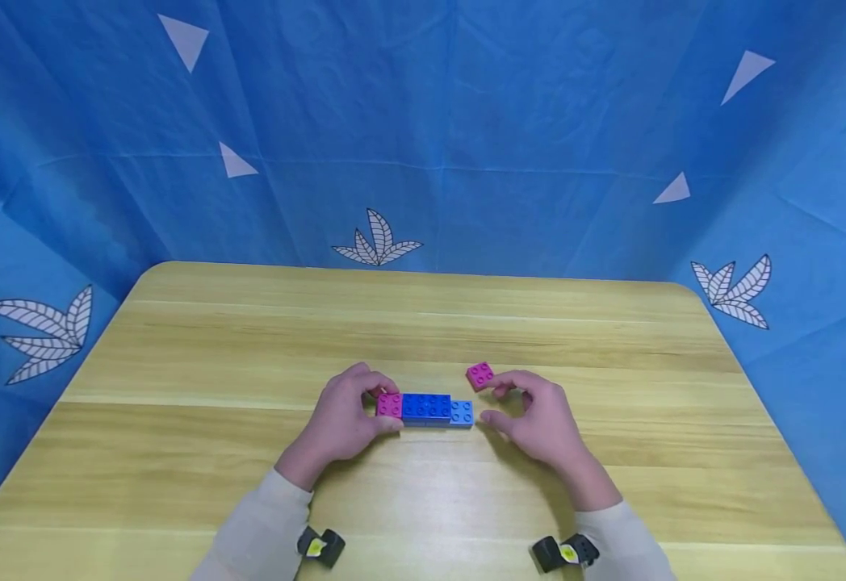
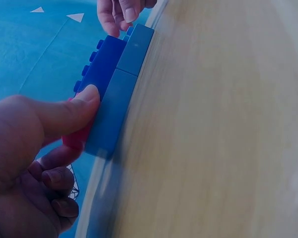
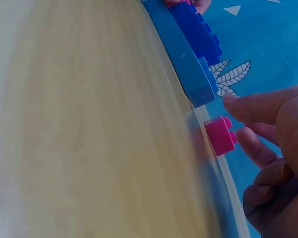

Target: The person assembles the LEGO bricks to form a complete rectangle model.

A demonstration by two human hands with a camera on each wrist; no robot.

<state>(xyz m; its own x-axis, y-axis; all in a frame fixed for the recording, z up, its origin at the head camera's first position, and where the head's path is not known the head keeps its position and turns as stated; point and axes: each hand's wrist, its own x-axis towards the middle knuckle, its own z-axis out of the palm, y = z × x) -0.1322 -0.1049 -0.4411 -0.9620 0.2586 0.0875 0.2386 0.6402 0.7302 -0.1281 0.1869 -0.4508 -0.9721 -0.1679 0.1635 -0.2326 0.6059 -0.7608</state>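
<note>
Two lighter blue bricks (image 2: 109,114) lie end to end as a bottom layer on the table. On top sit a long dark blue brick (image 1: 426,406) and, at the left end, a square pink brick (image 1: 389,405); the bottom layer's studs show at the right end. My left hand (image 1: 346,413) pinches the left end, its thumb along the near side and fingers behind. A loose pink brick (image 1: 479,376) rests on the table beyond the row's right end. My right hand (image 1: 539,415) has thumb and index finger apart, the index fingertip right at the loose brick's edge, the thumb near the row's right end.
The wooden table (image 1: 575,323) has rounded far corners. Behind it and along its sides hangs a blue cloth (image 1: 437,105) with white triangles and leaf prints. Black straps with small devices sit on both wrists, over pale sleeves (image 1: 259,524).
</note>
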